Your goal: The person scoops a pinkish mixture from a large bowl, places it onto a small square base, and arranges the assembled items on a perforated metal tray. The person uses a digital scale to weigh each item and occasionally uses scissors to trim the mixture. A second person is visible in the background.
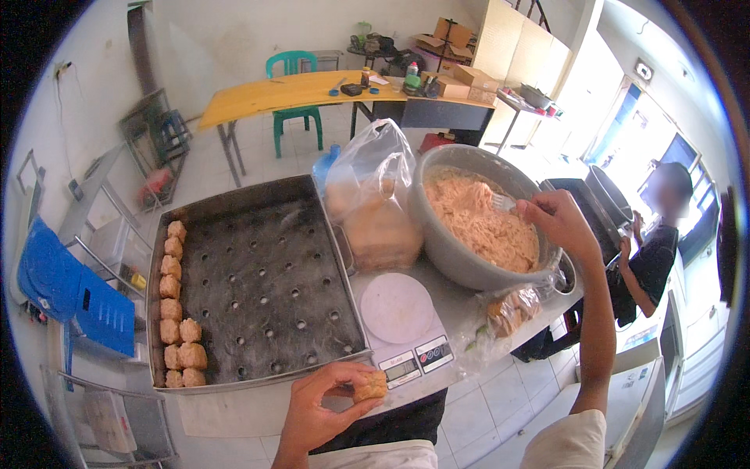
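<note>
A soft, crumbly golden-brown fried tofu puff (pixel 369 386) was pinched lightly at its sides by the left hand (pixel 316 410), while a fork (pixel 502 202) at two o'clock was gripped by the right hand (pixel 556 221).

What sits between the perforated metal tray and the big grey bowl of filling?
In the head view, a clear plastic bag of fried tofu puffs stands between the perforated tray and the grey bowl, with a small digital scale just in front of it.

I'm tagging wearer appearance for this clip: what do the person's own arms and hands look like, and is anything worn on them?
Both hands, left hand and right hand, are bare: no gloves, rings or watch visible. The forearms are uncovered; a pale, cream-coloured short sleeve shows at the right upper arm.
</note>
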The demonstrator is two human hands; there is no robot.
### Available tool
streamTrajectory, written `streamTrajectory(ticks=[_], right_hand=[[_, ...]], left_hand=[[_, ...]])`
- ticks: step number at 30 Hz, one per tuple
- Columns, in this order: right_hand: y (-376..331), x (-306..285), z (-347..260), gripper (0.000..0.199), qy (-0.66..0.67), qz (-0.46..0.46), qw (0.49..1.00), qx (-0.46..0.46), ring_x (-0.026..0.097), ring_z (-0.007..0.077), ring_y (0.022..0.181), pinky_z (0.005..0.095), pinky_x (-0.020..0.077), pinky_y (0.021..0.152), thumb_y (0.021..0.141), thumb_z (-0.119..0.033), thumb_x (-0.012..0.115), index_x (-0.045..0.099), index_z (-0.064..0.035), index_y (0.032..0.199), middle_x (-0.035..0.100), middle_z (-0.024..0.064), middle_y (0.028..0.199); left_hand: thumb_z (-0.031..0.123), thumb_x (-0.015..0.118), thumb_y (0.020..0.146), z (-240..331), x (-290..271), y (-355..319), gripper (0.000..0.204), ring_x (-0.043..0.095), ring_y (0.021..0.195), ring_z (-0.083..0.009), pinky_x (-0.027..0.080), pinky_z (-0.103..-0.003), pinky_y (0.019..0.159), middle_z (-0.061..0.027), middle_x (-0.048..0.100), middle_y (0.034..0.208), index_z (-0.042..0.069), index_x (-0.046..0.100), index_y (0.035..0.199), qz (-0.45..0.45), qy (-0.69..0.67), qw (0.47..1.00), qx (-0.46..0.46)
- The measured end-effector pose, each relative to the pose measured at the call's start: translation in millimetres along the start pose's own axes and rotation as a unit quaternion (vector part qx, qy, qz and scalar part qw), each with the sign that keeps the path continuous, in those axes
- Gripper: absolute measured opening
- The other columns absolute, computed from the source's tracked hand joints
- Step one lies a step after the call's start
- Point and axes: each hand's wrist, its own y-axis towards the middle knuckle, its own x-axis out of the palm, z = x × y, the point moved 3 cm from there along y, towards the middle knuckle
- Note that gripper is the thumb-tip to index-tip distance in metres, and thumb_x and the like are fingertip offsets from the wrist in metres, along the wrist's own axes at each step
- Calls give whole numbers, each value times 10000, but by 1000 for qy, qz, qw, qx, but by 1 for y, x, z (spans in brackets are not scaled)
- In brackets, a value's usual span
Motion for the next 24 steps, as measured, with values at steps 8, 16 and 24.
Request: streamTrajectory(ticks=[8, 16, 24], right_hand=[[38, 30, 83, 411, -344, -40, 922, 170, 753, 337, 852, 471, 598, 788, 959, -457, 720, 814, -57, 936, 779, 156, 922], [96, 103, 126, 438, -435, -90, 895, 42, 764, 344, 897, 473, 604, 787, 1002, -441, 647, 809, -44, 909, 776, 170, 907], [77, 67, 129, 410, -335, 10, 939, 74, 739, 321, 757, 452, 580, 695, 965, -458, 721, 817, -62, 915, 751, 166, 809]], left_hand=[[49, 911, 797, 3, -3, -11, 348, 738, 1108, -236, 654, -360, 883, -137, 746, 1220, 47, 697, 1071, -1, 15, 999, -36], [37, 952, 738, 3, 1, -12, 389, 749, 1074, -260, 643, -384, 889, -185, 739, 1193, 46, 697, 1033, 2, 15, 999, -36], [48, 959, 729, -4, 4, 0, 400, 748, 1081, -262, 638, -384, 892, -175, 748, 1191, 50, 706, 1040, -19, 18, 999, -27]])
